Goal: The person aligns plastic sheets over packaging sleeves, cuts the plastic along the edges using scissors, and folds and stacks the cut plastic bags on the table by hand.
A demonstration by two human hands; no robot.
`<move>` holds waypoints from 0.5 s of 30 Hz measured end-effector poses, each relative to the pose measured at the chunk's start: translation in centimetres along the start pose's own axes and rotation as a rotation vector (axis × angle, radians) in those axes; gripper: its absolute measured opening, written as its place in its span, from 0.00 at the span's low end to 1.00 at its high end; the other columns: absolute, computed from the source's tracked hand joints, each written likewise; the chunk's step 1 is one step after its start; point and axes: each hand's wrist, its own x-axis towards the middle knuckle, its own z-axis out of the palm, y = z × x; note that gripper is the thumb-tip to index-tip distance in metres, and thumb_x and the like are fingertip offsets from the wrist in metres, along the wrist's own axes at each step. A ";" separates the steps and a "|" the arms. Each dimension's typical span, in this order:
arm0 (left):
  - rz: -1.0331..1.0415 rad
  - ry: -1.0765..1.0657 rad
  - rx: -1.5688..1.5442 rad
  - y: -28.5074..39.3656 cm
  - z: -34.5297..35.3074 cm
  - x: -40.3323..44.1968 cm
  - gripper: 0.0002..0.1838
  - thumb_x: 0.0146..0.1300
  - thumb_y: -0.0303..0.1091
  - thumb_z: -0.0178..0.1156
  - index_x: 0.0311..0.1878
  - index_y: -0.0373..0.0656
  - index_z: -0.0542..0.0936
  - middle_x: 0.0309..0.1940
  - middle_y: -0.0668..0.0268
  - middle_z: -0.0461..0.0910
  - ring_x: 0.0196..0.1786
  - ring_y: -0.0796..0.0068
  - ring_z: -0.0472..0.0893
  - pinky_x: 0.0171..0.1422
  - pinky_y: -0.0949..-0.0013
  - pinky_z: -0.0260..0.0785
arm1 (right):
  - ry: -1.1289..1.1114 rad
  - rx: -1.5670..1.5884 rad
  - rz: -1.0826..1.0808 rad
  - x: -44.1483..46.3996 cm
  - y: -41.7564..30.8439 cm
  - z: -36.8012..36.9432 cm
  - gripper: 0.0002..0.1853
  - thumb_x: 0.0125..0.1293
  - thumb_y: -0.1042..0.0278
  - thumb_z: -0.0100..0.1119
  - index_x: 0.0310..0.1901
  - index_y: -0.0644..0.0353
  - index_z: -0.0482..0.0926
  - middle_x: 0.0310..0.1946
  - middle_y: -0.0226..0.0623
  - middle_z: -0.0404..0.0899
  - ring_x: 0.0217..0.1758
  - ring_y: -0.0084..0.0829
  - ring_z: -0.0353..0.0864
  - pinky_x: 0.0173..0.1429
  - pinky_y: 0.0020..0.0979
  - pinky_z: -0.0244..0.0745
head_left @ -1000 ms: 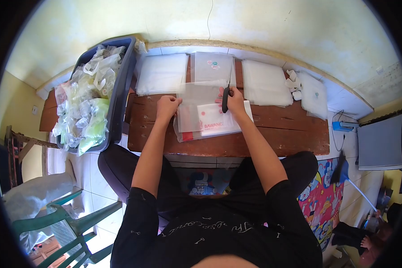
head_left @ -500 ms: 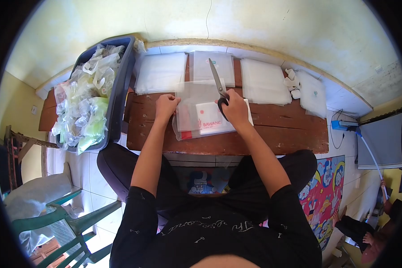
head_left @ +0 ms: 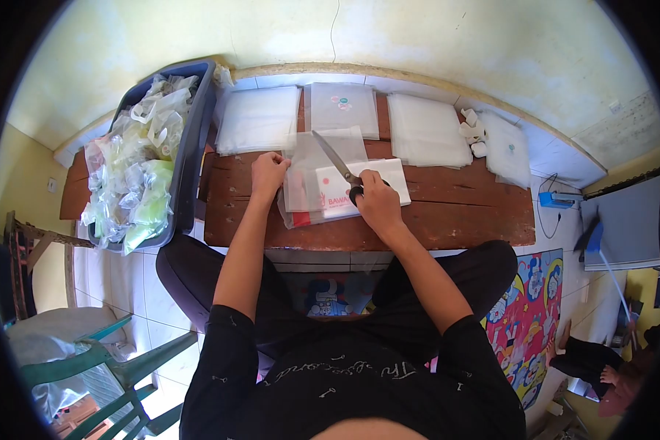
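My left hand (head_left: 270,174) pinches the left edge of a clear plastic bag (head_left: 301,158) on the brown wooden table (head_left: 462,209). In my right hand (head_left: 376,196) is a pair of scissors (head_left: 332,156), its blades closed and pointing up and left across the plastic. Under the scissors lies a white packet with red print (head_left: 394,176), partly covered by the clear bag. Stacks of clear plastic bags (head_left: 258,119) (head_left: 429,130) lie along the table's back edge, with a printed bag (head_left: 342,110) between them.
A dark bin (head_left: 192,150) full of plastic bags (head_left: 150,169) stands at the left. White scraps (head_left: 474,133) and another bag stack (head_left: 507,150) lie at the back right. A green chair (head_left: 136,367) is at lower left; another person (head_left: 609,374) holds a blue broom (head_left: 596,236) at right.
My right hand has come down towards me, and the scissors have tilted left, with the blades now lower over the bag. The other person's broom has shifted.
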 end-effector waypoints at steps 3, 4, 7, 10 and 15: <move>0.069 0.052 0.111 -0.7 0.4 0.5 0.13 0.57 0.38 0.70 0.36 0.36 0.85 0.26 0.56 0.85 0.30 0.64 0.85 0.40 0.62 0.77 | -0.024 -0.055 -0.025 -0.7 0.5 -0.3 0.14 0.58 0.68 0.63 0.43 0.58 0.71 0.39 0.41 0.78 0.34 0.50 0.82 0.36 0.48 0.77; 0.054 0.049 0.095 -0.7 0.3 0.4 0.13 0.57 0.38 0.70 0.36 0.36 0.86 0.27 0.55 0.85 0.32 0.62 0.85 0.43 0.61 0.76 | -0.051 -0.099 -0.023 -0.7 0.6 -0.4 0.14 0.57 0.69 0.63 0.44 0.58 0.71 0.39 0.41 0.78 0.34 0.50 0.82 0.36 0.48 0.76; 0.083 0.078 0.077 -1.6 0.4 0.9 0.14 0.57 0.39 0.69 0.37 0.36 0.86 0.27 0.57 0.86 0.30 0.66 0.85 0.40 0.64 0.76 | -0.016 -0.027 0.013 -0.4 0.3 -0.6 0.14 0.57 0.69 0.63 0.43 0.58 0.71 0.38 0.42 0.78 0.34 0.50 0.82 0.36 0.48 0.76; 0.137 0.108 0.069 -2.2 0.7 1.2 0.13 0.58 0.39 0.69 0.37 0.36 0.86 0.27 0.59 0.86 0.27 0.71 0.84 0.34 0.66 0.76 | 0.030 0.094 -0.075 0.7 -0.6 -0.6 0.16 0.57 0.66 0.65 0.42 0.58 0.70 0.39 0.42 0.77 0.34 0.46 0.84 0.33 0.45 0.78; 0.118 0.106 0.083 -1.9 0.1 0.8 0.14 0.57 0.39 0.69 0.38 0.37 0.87 0.31 0.55 0.87 0.37 0.61 0.86 0.45 0.62 0.76 | -0.049 -0.071 -0.136 1.1 -0.1 0.9 0.14 0.58 0.67 0.63 0.42 0.58 0.69 0.39 0.42 0.77 0.33 0.47 0.83 0.33 0.46 0.79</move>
